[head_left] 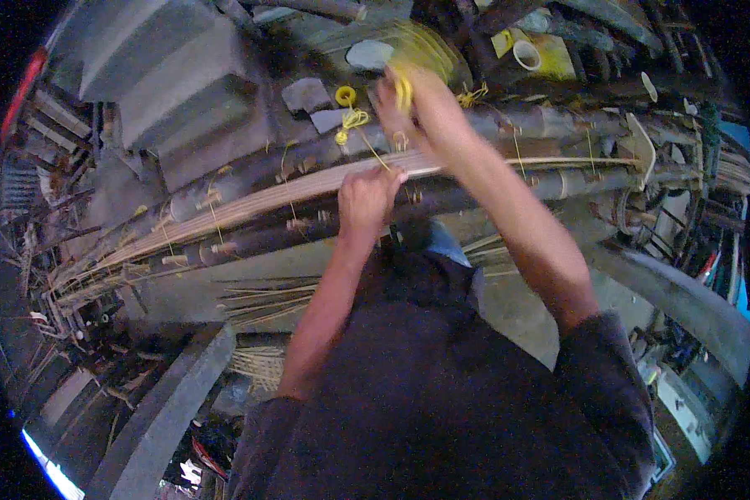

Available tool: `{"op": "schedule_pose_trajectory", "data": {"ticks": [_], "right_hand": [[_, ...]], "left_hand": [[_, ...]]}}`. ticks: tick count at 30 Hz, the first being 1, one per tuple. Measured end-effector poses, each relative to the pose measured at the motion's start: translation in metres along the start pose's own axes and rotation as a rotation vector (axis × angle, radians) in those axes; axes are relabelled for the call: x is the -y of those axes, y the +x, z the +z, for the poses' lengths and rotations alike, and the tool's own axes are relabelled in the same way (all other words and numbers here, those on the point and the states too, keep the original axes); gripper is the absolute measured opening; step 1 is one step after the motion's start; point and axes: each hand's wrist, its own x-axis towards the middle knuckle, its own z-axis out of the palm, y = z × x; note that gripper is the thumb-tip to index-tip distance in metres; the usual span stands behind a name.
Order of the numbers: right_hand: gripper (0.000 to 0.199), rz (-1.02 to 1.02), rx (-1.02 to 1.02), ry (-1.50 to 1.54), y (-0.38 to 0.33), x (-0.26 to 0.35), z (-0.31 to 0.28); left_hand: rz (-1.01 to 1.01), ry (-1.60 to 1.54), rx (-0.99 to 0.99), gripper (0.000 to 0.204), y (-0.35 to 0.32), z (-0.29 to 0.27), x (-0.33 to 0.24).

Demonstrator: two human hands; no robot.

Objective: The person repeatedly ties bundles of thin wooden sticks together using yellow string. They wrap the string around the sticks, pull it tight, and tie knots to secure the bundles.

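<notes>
Cluttered workshop, dim, seen from above; grey concrete steps [154, 79] at 10 o'clock, loose cane strips [267, 304] on the floor near the centre. Across the middle, from 8 o'clock up toward 3 o'clock, runs a rack of dark horizontal poles [258, 237] carrying a long bundle of pale split-cane strips [250, 200].

Left hand [368, 200] sits just above centre, fingers curled shut on the top of the cane bundle, pinching it where a yellow cord [373, 152] comes down to it. Right hand [408, 104] is higher, toward 12 o'clock, raised over the rack and closed around a bunch of the same yellow cord (motion blur smears the hand and cord, so the exact grip is unclear). The cord runs taut from the right hand down to the left.

Small yellow ring of cord [345, 96] lies just beside the right hand, at its 9 o'clock. A roll of pale tape [527, 55] rests on a yellow sheet toward 1 o'clock.
</notes>
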Motion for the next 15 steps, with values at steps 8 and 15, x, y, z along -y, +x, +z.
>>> {"op": "schedule_pose_trajectory", "data": {"ticks": [8, 15], "right_hand": [[0.03, -0.156, 0.551, -0.641, -0.139, -0.102, 0.065], [0.023, -0.101, 0.586, -0.741, -0.148, -0.09, 0.04]], "left_hand": [[-0.193, -1.019, 0.115, 0.029, 0.056, -0.054, -0.025], [-0.493, -0.87, 0.141, 0.03, 0.184, 0.016, 0.016]]}}
